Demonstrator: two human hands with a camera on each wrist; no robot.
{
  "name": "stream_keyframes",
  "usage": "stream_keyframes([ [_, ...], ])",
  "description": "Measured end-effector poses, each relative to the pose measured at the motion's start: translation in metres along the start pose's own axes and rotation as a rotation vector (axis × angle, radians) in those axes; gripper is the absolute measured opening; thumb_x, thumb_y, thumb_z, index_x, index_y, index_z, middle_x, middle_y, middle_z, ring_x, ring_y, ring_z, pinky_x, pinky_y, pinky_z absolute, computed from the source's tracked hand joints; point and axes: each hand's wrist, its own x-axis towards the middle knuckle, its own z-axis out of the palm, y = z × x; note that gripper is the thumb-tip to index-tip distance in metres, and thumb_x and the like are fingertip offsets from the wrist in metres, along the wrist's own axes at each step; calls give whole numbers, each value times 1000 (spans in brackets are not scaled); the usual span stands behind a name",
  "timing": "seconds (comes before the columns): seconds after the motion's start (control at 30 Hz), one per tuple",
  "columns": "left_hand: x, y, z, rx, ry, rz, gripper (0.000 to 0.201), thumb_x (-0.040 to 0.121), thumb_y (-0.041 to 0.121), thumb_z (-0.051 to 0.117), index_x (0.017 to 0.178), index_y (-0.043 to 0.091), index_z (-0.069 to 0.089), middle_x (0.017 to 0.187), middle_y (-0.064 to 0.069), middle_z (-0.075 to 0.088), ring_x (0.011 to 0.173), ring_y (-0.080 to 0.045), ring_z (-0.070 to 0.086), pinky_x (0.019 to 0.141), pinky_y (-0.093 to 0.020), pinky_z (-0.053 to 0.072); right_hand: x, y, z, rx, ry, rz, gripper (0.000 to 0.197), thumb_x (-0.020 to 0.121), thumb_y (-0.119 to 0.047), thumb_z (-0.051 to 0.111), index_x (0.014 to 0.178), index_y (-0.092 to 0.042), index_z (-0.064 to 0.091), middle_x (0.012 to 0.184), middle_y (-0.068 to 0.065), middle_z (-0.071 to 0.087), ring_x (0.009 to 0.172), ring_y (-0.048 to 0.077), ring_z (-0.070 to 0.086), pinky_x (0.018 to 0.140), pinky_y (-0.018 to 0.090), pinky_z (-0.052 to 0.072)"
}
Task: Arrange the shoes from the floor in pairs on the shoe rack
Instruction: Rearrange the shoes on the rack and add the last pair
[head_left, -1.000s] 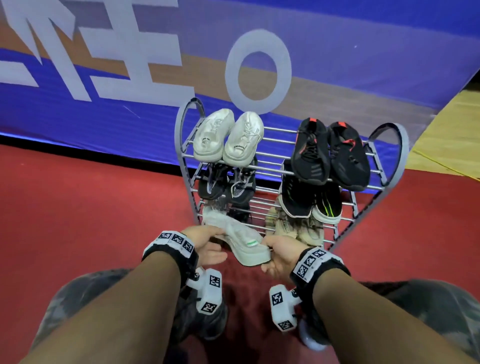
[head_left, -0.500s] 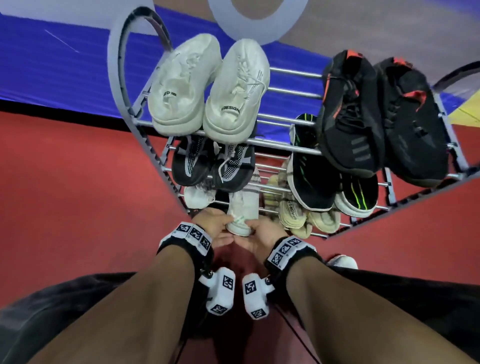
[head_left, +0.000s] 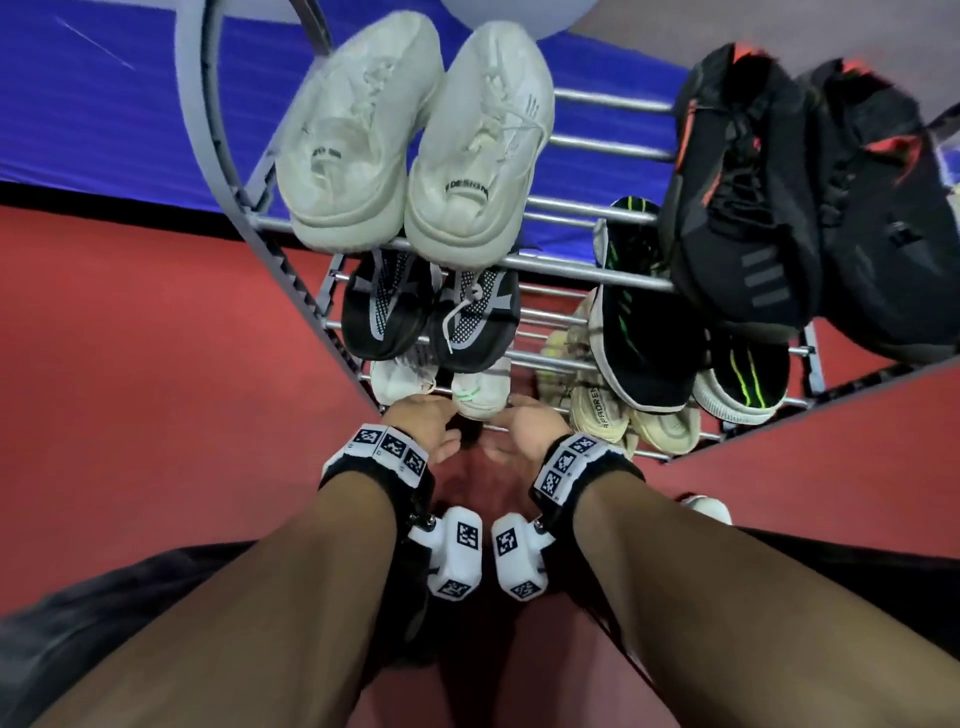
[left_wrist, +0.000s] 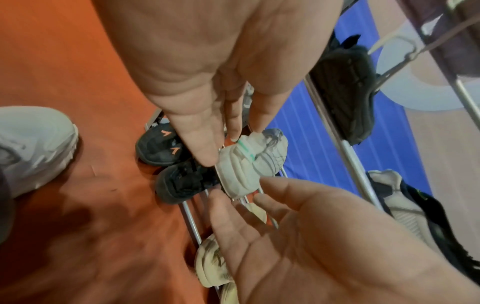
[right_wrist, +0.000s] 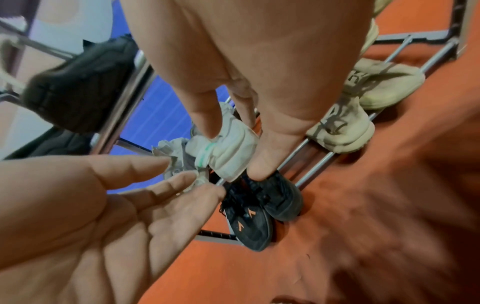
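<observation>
White shoe (head_left: 480, 397) is now sitting on rack (head_left: 587, 273), beside its mate; left hand (head_left: 423, 423) and right hand (head_left: 524, 428) are releasing, fingers slack.

rack bars (head_left: 582, 267) overhead, black shoes (left_wrist: 179, 164) below

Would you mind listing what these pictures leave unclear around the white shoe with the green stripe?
- Its partner: head view, mostly covered by the black mesh pair.
- Left hand fingertip contact with the white shoe: unclear.
- Black orange-marked shoes: which shelf, unclear.
</observation>
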Motion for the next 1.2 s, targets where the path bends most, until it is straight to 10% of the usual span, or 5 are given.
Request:
stream_keyframes([
  [0.4, -171, 124, -34, 442, 56, 166, 30, 99, 31, 57, 71, 21, 50, 64, 3, 49, 50, -13, 45, 47, -20, 36, -160, -85, -7, -399, -323, -35, 27, 101, -30, 52, 76, -21, 51, 65, -3, 44, 54, 12, 44, 49, 22, 42],
  [0.7, -209, 173, -59, 382, 517, 504, 93, 74, 57, 76, 143, 13, 31, 103, -18, 65, 84, -40, 71, 84, -54, 61, -228, -159, 30, -353, 132, -569, 48, 95, -48, 54, 123, -10, 44, 97, 17, 67, 67, 36, 76, 62, 56, 63],
  [0.8, -196, 171, -57, 377, 453, 505, 89, 88, 50, 73, 156, 21, 23, 128, -15, 59, 93, -34, 68, 69, -45, 63, -218, -159, 40, -419, 131, -493, 61, 94, -52, 51, 143, -24, 28, 109, 20, 63, 69, 42, 76, 56, 56, 62],
  [1.0, -160, 172, -52, 170, 220, 366, 68, 90, 48, 72, 146, 27, 41, 113, -18, 65, 79, -32, 73, 60, -45, 64, -198, -160, 48, -194, -49, -457, 44, 100, -36, 55, 141, -29, 38, 103, 22, 70, 67, 34, 77, 71, 54, 64],
  [1.2, -147, 176, -49, 173, 209, 341, 55, 93, 34, 73, 140, 15, 50, 97, -21, 66, 61, -27, 67, 50, -39, 59, -195, -157, 52, -199, -17, -520, 38, 97, -17, 51, 131, -33, 52, 99, 26, 75, 51, 24, 64, 47, 31, 55],
])
